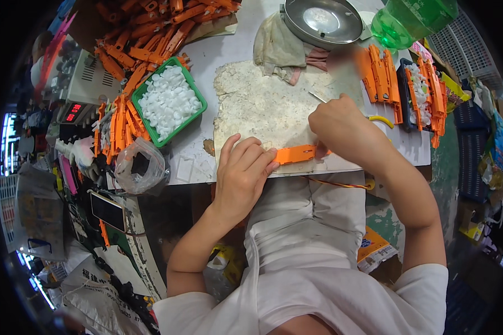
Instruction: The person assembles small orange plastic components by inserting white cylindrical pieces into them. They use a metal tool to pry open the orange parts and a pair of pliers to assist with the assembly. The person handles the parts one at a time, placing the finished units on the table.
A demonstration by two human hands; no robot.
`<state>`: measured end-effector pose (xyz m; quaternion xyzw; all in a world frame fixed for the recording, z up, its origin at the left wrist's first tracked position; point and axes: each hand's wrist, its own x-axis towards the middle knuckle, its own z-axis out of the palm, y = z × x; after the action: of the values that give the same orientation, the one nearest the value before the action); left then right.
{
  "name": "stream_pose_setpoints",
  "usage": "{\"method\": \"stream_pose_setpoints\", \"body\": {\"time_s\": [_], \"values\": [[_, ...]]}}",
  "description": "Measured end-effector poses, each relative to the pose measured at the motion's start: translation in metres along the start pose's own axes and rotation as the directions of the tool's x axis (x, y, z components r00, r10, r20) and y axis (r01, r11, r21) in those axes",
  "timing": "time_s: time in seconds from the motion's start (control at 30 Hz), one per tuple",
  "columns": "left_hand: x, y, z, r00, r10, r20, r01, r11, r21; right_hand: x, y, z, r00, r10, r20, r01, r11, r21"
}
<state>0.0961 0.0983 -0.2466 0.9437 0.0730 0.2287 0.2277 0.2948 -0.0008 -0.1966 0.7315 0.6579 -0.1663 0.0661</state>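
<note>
An elongated orange plastic part [295, 154] lies level at the near edge of the worn white board [257, 106]. My left hand [241, 174] pinches its left end between thumb and fingers. Curled down over its right end is my right hand [341, 131], fingers closed on that end and fingertips mostly hidden. A thin metal rod-like tool [317, 97] shows just beyond my right knuckles; whether the hand touches it I cannot tell.
Left stands a green basket [200, 92] of small white pieces, with heaped orange parts [145, 44] behind. Right are more orange parts [383, 78] and a dark tray [406, 95]. A metal pan [321, 19], cloth [276, 44] and green bottle-like container [411, 22] stand at the back.
</note>
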Motion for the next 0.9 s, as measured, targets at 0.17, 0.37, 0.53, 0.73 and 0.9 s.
{"method": "stream_pose_setpoints", "body": {"time_s": [0.17, 0.37, 0.53, 0.73, 0.9], "values": [[0.003, -0.002, -0.003, 1.000, -0.009, 0.027, 0.010, 0.999, -0.043, 0.016, 0.004, -0.013, 0.974, 0.034, 0.223, -0.035, 0.999, 0.001], [0.005, -0.003, -0.002, 1.000, 0.012, -0.020, -0.013, 0.998, -0.063, 0.016, 0.006, -0.021, 0.981, 0.014, 0.193, -0.007, 0.999, -0.036], [0.004, 0.000, -0.003, 1.000, 0.028, 0.001, -0.028, 0.999, -0.036, 0.024, -0.014, -0.008, 0.957, -0.248, -0.152, 0.228, 0.964, -0.138], [0.001, -0.001, -0.004, 1.000, 0.009, 0.006, -0.009, 0.997, -0.072, 0.024, -0.008, -0.022, 0.988, -0.045, 0.150, 0.041, 0.999, 0.027], [0.001, -0.001, 0.001, 1.000, 0.025, -0.005, -0.025, 0.998, -0.056, 0.007, 0.006, 0.005, 0.989, 0.112, 0.099, -0.112, 0.994, -0.007]]}}
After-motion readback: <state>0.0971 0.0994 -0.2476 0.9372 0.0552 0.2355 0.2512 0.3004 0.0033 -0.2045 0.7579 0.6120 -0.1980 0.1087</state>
